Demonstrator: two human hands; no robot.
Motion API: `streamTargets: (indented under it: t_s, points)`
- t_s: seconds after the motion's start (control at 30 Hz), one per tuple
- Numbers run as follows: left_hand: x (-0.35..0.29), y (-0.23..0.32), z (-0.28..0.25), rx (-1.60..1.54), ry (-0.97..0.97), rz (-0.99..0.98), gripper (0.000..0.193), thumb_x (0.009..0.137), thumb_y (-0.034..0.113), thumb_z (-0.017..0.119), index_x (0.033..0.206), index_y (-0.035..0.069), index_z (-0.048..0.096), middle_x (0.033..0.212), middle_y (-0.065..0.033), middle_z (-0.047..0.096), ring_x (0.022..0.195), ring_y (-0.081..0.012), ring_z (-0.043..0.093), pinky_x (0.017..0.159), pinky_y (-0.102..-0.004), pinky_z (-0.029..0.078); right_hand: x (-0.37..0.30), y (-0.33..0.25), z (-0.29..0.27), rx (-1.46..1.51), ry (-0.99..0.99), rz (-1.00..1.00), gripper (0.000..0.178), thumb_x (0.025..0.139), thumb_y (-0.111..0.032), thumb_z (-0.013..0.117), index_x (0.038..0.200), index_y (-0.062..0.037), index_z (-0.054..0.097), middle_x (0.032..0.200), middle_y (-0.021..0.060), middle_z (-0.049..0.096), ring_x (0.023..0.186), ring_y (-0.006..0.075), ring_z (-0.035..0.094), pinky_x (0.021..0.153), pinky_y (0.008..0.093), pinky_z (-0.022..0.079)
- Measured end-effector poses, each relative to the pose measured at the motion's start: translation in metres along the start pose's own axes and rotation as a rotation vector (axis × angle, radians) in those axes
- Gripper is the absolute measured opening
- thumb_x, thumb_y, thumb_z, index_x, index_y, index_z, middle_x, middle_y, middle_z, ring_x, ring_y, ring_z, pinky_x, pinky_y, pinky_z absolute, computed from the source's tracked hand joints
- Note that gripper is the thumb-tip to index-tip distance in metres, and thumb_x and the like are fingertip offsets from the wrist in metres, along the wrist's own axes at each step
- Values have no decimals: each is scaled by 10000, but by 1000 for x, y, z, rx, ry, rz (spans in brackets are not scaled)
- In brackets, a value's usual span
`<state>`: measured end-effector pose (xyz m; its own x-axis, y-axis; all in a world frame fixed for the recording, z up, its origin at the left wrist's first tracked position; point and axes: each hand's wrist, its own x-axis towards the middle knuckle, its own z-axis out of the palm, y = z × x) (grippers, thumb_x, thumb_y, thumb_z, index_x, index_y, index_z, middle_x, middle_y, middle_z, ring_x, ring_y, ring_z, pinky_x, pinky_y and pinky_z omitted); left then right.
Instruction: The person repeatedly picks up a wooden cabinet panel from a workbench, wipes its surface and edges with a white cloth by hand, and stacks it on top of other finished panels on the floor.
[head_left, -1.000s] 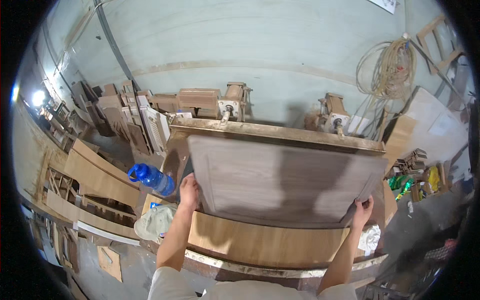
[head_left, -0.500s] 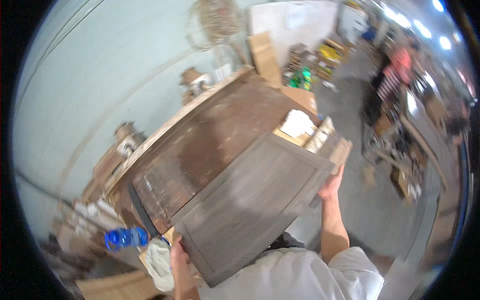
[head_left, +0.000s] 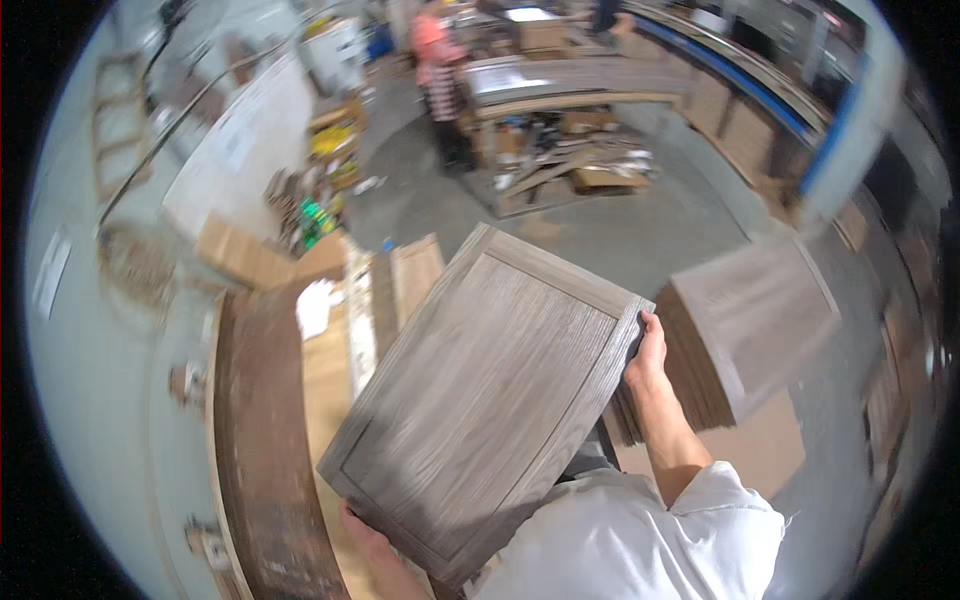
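A grey wood-grain cabinet door (head_left: 490, 390) with a raised frame around a recessed middle is held up in front of me, tilted. My right hand (head_left: 648, 352) grips its right edge near the far corner, with the thumb over the front. Low on the near-left edge, my left hand (head_left: 366, 532) is closed around the door, and most of its fingers are hidden behind it. To the right of the door stands a stack of similar grey panels (head_left: 755, 320) on a brown board (head_left: 765, 445).
A brown workbench (head_left: 265, 430) runs along my left, with a white crumpled cloth or paper (head_left: 317, 307) on it. A person in a coral top (head_left: 437, 70) stands beside a far worktable (head_left: 575, 80) with scraps beneath. A light wall column (head_left: 868, 130) rises at right.
My view has swung right, away from the workbench, which is now on my left. The door has come along in both hands and turned steeper. The panel stack has come into view.
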<state>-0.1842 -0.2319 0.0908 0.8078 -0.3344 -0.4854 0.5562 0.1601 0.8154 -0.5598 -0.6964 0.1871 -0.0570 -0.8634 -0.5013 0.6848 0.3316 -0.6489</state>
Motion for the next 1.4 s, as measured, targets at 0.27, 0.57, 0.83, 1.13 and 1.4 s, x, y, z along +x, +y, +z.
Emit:
streamTargets:
  t_s: [0.27,0.57,0.83,1.13,1.4]
  points:
    - [31,-30,254,117,-463,-185,460,954,333,519,1274,9,587,1293,-98,611,1190,-258,556,1034,-391,415,-4,-154,-184,393,155,-284,465,919,-312,533,1253,12,534,1280,131,577,1180,278,547,1055,414,424]
    - [-11,-159,478,488,-593,-351,488,970,242,548,1375,-23,492,1402,-167,530,1253,-323,524,1081,-441,399,28,-227,-320,383,489,-384,646,896,-254,550,1453,-2,340,1437,189,449,1259,353,491,1069,503,407]
    - [-178,-252,603,361,-853,-521,219,985,126,529,1176,18,518,1187,-110,583,1115,-274,579,967,-480,484,15,-251,-291,-68,477,-632,867,853,62,482,1573,-50,11,1577,217,255,1412,331,335,1139,397,318]
    - [-258,-232,639,806,-1315,-390,237,970,236,616,1112,81,507,957,-43,644,775,-185,666,642,-333,534,29,-330,-336,-249,567,-545,805,908,-88,545,1562,-10,84,1575,238,252,1412,332,362,1127,384,347]
    - [-167,-239,599,1252,-1400,47,396,997,329,565,1208,-4,611,953,-96,725,855,-127,670,740,-272,505,34,-252,-339,-942,801,-626,868,858,-184,658,1548,-5,164,1592,250,196,1481,358,211,1201,417,218]
